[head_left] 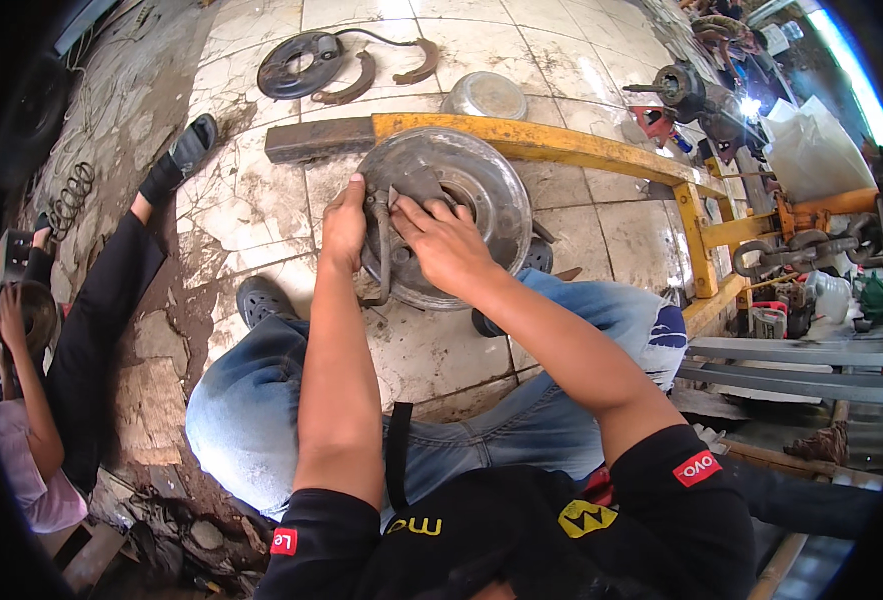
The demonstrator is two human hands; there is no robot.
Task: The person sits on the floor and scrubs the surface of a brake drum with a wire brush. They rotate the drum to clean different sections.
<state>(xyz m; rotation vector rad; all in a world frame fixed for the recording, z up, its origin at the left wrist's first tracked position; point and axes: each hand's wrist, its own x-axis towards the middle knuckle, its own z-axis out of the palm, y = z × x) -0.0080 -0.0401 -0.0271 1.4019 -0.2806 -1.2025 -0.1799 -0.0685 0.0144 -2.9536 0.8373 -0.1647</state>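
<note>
A wide, round metal brake drum (502, 215) lies before me by the yellow frame's leg, its centre partly covered by my right hand. On its left side, my left hand (344, 226) is closed around the upper end of a curved brake shoe (382, 262), which stands edge-on. The fingers of my right hand (443, 238) press together against a thin dark grey sheet (419, 181), which looks like sandpaper, beside the shoe's upper end. What lies under those fingers is hidden.
A yellow metal frame (551, 143) runs behind the drum to the right. Beyond it are a metal bowl (488, 97), a black backing plate (299, 66) and two loose brake shoes (416, 63). At the left, another person (36, 440) sits holding a round part. A chain (811, 250) hangs right.
</note>
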